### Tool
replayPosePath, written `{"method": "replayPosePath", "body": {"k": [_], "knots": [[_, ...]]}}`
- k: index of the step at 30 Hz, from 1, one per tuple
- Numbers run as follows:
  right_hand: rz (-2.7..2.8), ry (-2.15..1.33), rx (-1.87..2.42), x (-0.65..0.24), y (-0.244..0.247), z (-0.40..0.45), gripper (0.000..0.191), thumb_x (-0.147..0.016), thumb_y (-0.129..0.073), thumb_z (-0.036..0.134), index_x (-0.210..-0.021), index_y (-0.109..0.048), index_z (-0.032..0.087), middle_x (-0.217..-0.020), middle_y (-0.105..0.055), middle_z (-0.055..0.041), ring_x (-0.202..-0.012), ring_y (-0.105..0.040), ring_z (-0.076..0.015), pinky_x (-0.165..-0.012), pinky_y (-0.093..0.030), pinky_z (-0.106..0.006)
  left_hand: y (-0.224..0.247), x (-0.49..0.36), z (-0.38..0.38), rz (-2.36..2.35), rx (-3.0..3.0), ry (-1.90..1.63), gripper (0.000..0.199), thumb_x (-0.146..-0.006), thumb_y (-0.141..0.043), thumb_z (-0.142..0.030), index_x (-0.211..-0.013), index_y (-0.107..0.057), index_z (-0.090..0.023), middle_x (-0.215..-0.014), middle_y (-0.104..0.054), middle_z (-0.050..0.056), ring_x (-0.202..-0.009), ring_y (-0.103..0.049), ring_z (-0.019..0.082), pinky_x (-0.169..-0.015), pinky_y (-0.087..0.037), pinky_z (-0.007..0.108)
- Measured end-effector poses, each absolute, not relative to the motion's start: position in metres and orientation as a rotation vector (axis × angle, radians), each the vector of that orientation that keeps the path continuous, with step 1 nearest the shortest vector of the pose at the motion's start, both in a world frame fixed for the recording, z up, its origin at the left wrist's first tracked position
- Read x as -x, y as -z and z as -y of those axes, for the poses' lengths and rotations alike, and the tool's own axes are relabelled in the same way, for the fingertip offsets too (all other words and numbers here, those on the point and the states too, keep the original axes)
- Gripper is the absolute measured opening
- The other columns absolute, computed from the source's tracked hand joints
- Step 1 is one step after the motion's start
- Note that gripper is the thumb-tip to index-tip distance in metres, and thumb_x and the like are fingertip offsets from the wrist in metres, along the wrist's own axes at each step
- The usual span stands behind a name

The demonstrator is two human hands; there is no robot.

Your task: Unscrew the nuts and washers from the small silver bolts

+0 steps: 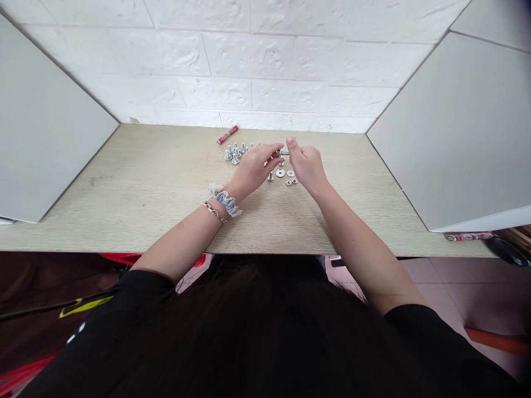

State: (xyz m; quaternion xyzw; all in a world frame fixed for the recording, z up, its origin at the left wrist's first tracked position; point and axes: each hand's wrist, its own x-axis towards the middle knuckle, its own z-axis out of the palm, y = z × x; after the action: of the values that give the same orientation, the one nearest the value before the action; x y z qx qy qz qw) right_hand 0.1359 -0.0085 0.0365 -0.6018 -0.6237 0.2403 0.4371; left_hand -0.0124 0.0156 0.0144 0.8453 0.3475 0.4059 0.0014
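Note:
Over the middle of the table, a silver bolt (pixel 285 153) spans the gap between my two hands. My left hand (pixel 255 168) pinches its left end between thumb and fingertips; a nut or washer may be there, too small to tell. My right hand (pixel 307 167) is curled closed round the other end, thumb raised, hiding that part. Below the hands lie a flat washer (pixel 280 173), a second washer (pixel 290 173) and two hex nuts (pixel 289 183). A loose bolt (pixel 270 177) stands beside my left fingers. Several bolts with washers (pixel 235 152) stand grouped beyond my left hand, partly covered by it.
A red tube (pixel 228 135) lies behind the bolt group, near the white brick wall (pixel 269 66). Grey-white panels stand at the left (pixel 50 127) and the right (pixel 456 132) of the wooden table (pixel 124 193). Another red tube (pixel 468 236) and a dark object (pixel 506 251) are at the right front edge.

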Motion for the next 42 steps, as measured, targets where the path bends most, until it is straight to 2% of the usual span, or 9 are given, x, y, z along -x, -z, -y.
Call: {"method": "replayPosePath", "body": {"k": [6, 13, 17, 22, 28, 35, 42], "knots": [[1.57, -0.572, 1.48, -0.135, -0.038, 0.008, 0.06, -0.084, -0.026, 0.071, -0.056, -0.038, 0.019, -0.053, -0.039, 0.0001, -0.058, -0.044, -0.0115, -0.056, -0.032, -0.026, -0.014, 0.012, -0.018, -1.109, -2.621, -1.27, 0.025, -0.087, -0.054, -0.027, -0.11, -0.058, -0.017, -0.088, -0.067, 0.003, -0.081, -0.059, 0.013, -0.077, -0.045, 0.028], [1.612, -0.596, 1.375, -0.136, -0.032, 0.003, 0.047, -0.088, -0.029, 0.063, -0.074, -0.044, 0.021, -0.068, -0.046, 0.0002, -0.069, -0.048, -0.012, -0.065, -0.039, -0.027, -0.013, 0.014, -0.022, -1.135, -2.569, -1.283, 0.026, -0.087, -0.054, -0.027, -0.111, -0.058, -0.016, -0.09, -0.067, 0.004, -0.081, -0.059, 0.013, -0.079, -0.045, 0.029], [1.637, -0.594, 1.304, -0.137, -0.028, -0.001, 0.036, -0.091, -0.033, 0.055, -0.082, -0.044, 0.021, -0.076, -0.047, -0.0004, -0.073, -0.049, -0.012, -0.068, -0.04, -0.027, -0.013, 0.014, -0.023, -1.156, -2.552, -1.293, 0.026, -0.088, -0.054, -0.026, -0.111, -0.059, -0.016, -0.09, -0.067, 0.005, -0.08, -0.059, 0.013, -0.078, -0.045, 0.029], [1.671, -0.655, 1.228, -0.136, -0.025, -0.004, 0.024, -0.093, -0.032, 0.045, -0.095, -0.043, 0.023, -0.084, -0.048, -0.0013, -0.069, -0.049, -0.0104, -0.066, -0.041, -0.027, -0.014, 0.014, -0.023, -1.164, -2.533, -1.315, 0.024, -0.087, -0.054, -0.026, -0.109, -0.06, -0.017, -0.088, -0.068, 0.004, -0.078, -0.059, 0.012, -0.077, -0.045, 0.028], [1.651, -0.652, 1.153, -0.136, -0.025, -0.003, 0.009, -0.09, -0.037, 0.027, -0.095, -0.043, 0.023, -0.093, -0.051, -0.0018, -0.072, -0.05, -0.01, -0.072, -0.043, -0.028, -0.016, 0.014, -0.022, -1.21, -2.526, -1.285, 0.025, -0.086, -0.057, -0.025, -0.109, -0.06, -0.016, -0.087, -0.068, 0.004, -0.077, -0.06, 0.013, -0.076, -0.046, 0.027], [1.702, -0.579, 1.188, -0.136, -0.031, 0.001, 0.012, -0.085, -0.039, 0.018, -0.091, -0.049, 0.02, -0.096, -0.055, -0.0033, -0.074, -0.051, -0.011, -0.071, -0.043, -0.028, -0.016, 0.015, -0.023, -1.224, -2.488, -1.266, 0.025, -0.085, -0.057, -0.024, -0.109, -0.061, -0.017, -0.088, -0.069, 0.004, -0.078, -0.06, 0.013, -0.077, -0.046, 0.028], [1.632, -0.534, 1.254, -0.14, -0.03, -0.005, 0.02, -0.083, -0.041, 0.017, -0.098, -0.054, 0.02, -0.099, -0.058, -0.0043, -0.077, -0.055, -0.0127, -0.074, -0.044, -0.031, -0.015, 0.016, -0.025, -1.197, -2.463, -1.317, 0.025, -0.085, -0.058, -0.024, -0.109, -0.061, -0.016, -0.088, -0.069, 0.004, -0.078, -0.06, 0.012, -0.076, -0.047, 0.026]]}}
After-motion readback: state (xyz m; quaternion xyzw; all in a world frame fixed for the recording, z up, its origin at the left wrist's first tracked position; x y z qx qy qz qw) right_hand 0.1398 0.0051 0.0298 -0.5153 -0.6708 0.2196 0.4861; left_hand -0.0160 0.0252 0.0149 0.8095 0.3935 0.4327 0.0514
